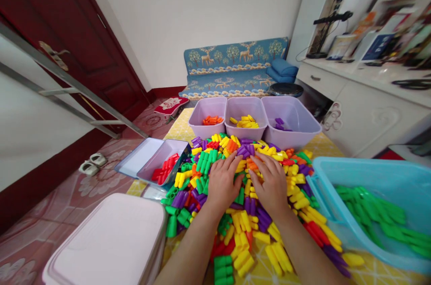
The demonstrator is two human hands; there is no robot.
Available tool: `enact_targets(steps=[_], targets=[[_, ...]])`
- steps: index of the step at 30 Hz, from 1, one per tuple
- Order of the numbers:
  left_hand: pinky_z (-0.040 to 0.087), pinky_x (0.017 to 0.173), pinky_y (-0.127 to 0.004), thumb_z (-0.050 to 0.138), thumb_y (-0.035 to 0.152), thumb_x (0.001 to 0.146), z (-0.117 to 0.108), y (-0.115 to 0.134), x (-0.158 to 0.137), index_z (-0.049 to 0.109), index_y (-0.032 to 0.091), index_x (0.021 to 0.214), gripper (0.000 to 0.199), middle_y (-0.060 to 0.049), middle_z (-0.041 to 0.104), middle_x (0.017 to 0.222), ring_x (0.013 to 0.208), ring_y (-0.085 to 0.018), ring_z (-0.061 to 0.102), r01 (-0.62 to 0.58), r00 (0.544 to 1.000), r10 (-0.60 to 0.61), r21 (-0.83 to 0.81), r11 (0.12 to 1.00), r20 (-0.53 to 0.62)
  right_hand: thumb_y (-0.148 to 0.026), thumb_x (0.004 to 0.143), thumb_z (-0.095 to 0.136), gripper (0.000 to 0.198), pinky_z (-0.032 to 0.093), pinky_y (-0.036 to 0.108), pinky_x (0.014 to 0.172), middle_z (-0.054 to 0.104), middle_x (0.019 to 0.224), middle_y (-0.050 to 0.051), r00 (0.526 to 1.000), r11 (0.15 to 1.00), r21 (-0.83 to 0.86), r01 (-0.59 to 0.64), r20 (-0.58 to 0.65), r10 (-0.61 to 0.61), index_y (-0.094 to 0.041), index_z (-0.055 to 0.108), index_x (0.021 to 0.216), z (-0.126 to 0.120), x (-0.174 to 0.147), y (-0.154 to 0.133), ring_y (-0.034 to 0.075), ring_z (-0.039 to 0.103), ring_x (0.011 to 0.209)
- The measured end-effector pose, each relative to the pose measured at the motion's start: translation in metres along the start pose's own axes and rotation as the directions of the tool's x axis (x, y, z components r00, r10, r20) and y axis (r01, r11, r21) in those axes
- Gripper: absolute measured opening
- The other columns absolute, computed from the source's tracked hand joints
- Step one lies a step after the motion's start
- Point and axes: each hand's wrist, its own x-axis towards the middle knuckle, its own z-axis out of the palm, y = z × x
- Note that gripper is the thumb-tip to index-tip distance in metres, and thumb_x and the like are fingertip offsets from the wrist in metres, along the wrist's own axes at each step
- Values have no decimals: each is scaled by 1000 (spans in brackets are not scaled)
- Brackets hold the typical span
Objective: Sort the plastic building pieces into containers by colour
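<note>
Across the yellow patterned tablecloth (180,124), a loose, many-coloured pile of plastic tube blocks (242,222), heaped several deep in the middle. Both bare hands are over it, coming in from the near side.

Left hand (222,181): palm down, fingers loosely bent and pointing forward, thumb out toward the gap between the hands. Right hand (269,179): much the same, fingers slanting inward, set slightly apart. Neither is balled up. Fingertips of both reach the near edge of a purple cluster (246,150); cannot tell whether they grip it or only rest against it.

Key relation: the purple cluster lies straight ahead of the gap between the hands, just past the fingertips, at the far part of the pile. Its short tubes sit side by side, their length seeming to run roughly away from the body. Neither hand clearly nearer; it is flanked from both sides. Orange blocks (252,164) lie below it, between the hands. A green row (206,161) is just beside the left hand's fingers.

Beyond the pile, three lilac bins in a row: left bin (206,131) with orange pieces, middle bin (245,133) with yellow, right bin (292,140) with a few purple. From the cluster, the right bin is ahead and to the right, on the right hand's side.

Left of the pile, a small box (177,146) with red pieces. Right, a blue tub (367,173) with green pieces.
</note>
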Motion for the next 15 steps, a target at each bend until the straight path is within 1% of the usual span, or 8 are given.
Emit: enact_targets(steps=[8, 15], targets=[[40, 99, -44, 61, 24, 83, 2, 1, 1, 46, 29, 134, 54, -3, 47, 144, 114, -26, 53, 7, 1000, -8, -19, 1000, -17, -24, 87, 55, 35, 39, 48, 102, 57, 125, 11, 999, 1000, 9, 9, -32, -8, -18, 58, 122, 0, -1, 1, 26, 49, 117], [39, 99, -45, 61, 24, 83, 5, 0, 0, 46, 28, 134, 54, -2, 48, 144, 116, -27, 52, 13, 1000, -14, -13, 1000, -20, -26, 87, 55, 34, 43, 48, 98, 60, 117, 11, 998, 999, -10, 31, -50, -32, -18, 59, 119, 3, -2, 5, 27, 52, 111]])
